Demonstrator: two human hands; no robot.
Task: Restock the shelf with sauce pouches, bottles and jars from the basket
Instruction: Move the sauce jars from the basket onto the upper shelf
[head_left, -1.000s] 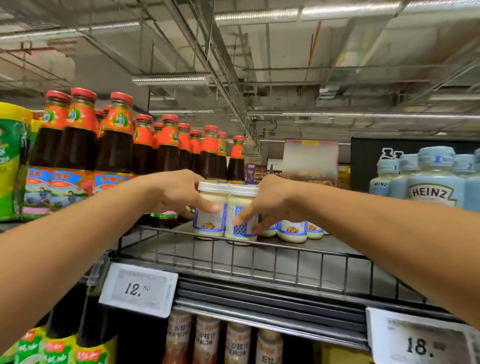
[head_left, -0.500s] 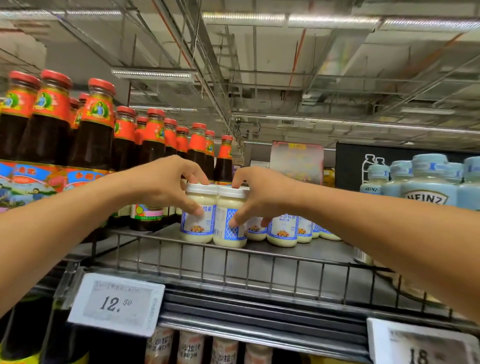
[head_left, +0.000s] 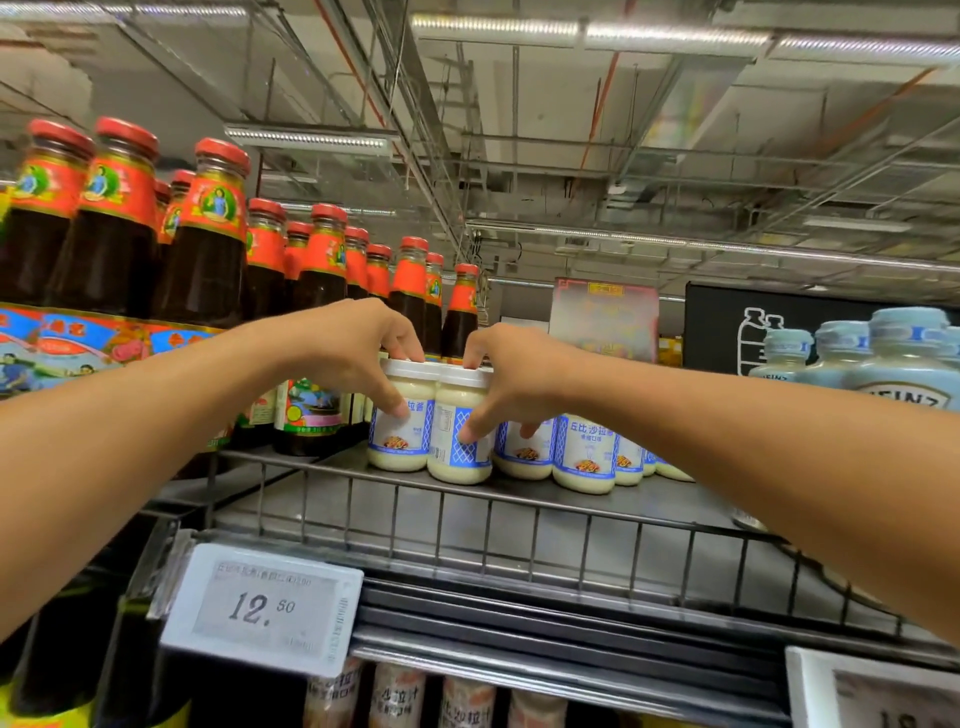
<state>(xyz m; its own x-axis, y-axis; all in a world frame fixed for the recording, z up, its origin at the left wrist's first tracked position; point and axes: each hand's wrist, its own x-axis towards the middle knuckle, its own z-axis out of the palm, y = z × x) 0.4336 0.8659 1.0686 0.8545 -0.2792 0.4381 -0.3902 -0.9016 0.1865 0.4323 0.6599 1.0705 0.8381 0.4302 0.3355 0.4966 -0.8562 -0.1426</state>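
On wire-railed shelf (head_left: 644, 501), left hand (head_left: 353, 353) gripping white-lidded jar (head_left: 397, 447), right hand (head_left: 519, 374) gripping neighbouring jar (head_left: 457, 462)

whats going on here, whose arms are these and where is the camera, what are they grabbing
No machine here: these are a person's bare arms, filmed by one wide-angle camera worn on their head, facing a wire-fronted shelf in a shop. The left hand grips one jar of salad dressing and the right hand grips the jar beside it, each from the top, over its white lid. The two jars touch and seem to stand on that shelf, next to a row of the same jars. Dark sauce bottles with red caps stand to the left, pale blue Heinz bottles to the right. A price tag reads 12.50.
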